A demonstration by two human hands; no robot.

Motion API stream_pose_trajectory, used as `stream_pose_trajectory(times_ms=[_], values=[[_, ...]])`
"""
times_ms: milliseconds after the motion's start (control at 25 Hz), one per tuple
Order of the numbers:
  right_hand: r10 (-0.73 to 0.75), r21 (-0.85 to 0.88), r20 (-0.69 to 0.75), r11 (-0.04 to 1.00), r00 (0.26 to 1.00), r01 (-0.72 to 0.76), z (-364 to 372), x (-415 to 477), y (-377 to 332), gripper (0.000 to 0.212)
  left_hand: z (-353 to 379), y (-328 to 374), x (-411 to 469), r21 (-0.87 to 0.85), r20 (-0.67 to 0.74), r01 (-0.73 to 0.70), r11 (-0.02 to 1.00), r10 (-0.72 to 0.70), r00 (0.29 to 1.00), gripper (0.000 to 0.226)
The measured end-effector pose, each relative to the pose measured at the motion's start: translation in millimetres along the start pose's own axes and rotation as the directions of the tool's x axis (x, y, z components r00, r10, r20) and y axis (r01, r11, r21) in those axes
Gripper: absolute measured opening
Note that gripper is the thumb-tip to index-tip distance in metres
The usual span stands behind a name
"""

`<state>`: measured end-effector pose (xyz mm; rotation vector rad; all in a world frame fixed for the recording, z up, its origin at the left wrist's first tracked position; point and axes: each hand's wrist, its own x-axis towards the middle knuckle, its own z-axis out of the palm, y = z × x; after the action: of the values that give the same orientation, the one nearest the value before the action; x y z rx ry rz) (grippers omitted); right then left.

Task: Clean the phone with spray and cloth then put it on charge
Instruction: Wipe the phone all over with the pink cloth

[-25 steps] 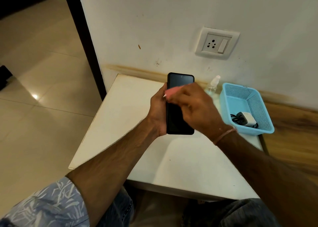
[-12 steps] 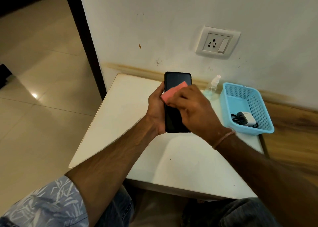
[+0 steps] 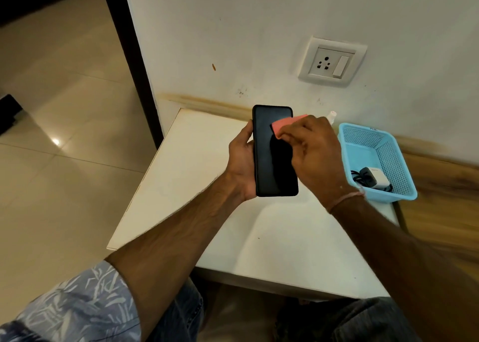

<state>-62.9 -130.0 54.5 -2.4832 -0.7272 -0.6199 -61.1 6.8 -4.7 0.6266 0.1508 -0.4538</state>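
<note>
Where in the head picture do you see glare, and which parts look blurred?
Head view: a small glare spot on the floor tiles at left; the right forearm is smeared by motion; the phone and the left hand look sharp.

White table (image 3: 233, 251): blue basket (image 3: 394, 160) far right, spray bottle (image 3: 332, 114) beside.

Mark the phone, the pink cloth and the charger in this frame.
phone (image 3: 264, 134): head view, upper screen.
pink cloth (image 3: 283, 125): head view, exposed corner.
charger (image 3: 377, 178): head view, white body.
</note>
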Motion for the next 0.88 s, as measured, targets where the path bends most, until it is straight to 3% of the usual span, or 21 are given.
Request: stream_pose_trajectory(times_ms=[40, 120, 160, 280, 400, 440, 520, 560, 680, 800, 880], values=[[-0.057, -0.005, 0.014, 0.998, 0.998, 0.057, 4, -4, -6, 0.018, 1, 0, -1, 0.0, -0.002, 0.006, 1.0, -0.006, 1.0, 0.065], [-0.31, 0.002, 0.095, 0.95, 0.946, 0.311, 8, -18, -12, 0.02, 0, 2, -3, -0.011, -0.011, 0.025, 1.0, -0.025, 1.0, 0.069], [-0.335, 0.0, 0.102, 0.941, 0.937, 0.337, 6, -17, -8, 0.021, 0, 2, -3, -0.011, -0.005, 0.028, 1.0, -0.028, 1.0, 0.069], [-0.046, 0.002, -0.017, 0.999, 0.999, 0.046, 3, -6, -1, 0.02, 3, 3, -3, -0.008, -0.005, 0.007, 1.0, -0.007, 1.0, 0.065], [-0.309, -0.004, 0.085, 0.95, 0.947, 0.311, 9, -21, -9, 0.022, 5, 5, -5, -0.005, -0.022, 0.029, 1.0, -0.029, 0.999, 0.078], [-0.316, -0.011, 0.083, 0.948, 0.945, 0.318, 8, -21, -6, 0.022, 4, 6, -5, 0.002, -0.024, 0.026, 1.0, -0.026, 0.999, 0.079], [-0.109, -0.012, -0.014, 0.994, 0.994, 0.109, 6, -15, -2, 0.019, 5, 6, -5, 0.001, -0.024, 0.009, 1.0, -0.009, 1.0, 0.072], [-0.081, -0.008, -0.033, 0.997, 0.996, 0.081, 7, -15, -3, 0.019, 6, 5, -5, -0.006, -0.023, 0.006, 1.0, -0.006, 1.0, 0.07], [-0.313, -0.009, 0.057, 0.949, 0.948, 0.314, 10, -29, -7, 0.022, 7, 4, -5, -0.008, -0.023, 0.0, 1.0, 0.0, 1.0, 0.076], [-0.085, -0.011, -0.05, 0.996, 0.995, 0.085, 8, -25, -4, 0.021, 5, 5, -6, -0.009, -0.013, -0.014, 1.0, 0.014, 1.0, 0.071], [-0.196, -0.014, 0.001, 0.98, 0.981, 0.196, 13, -32, -9, 0.02, 6, 5, -6, -0.019, 0.003, -0.009, 1.0, 0.009, 1.0, 0.071]])
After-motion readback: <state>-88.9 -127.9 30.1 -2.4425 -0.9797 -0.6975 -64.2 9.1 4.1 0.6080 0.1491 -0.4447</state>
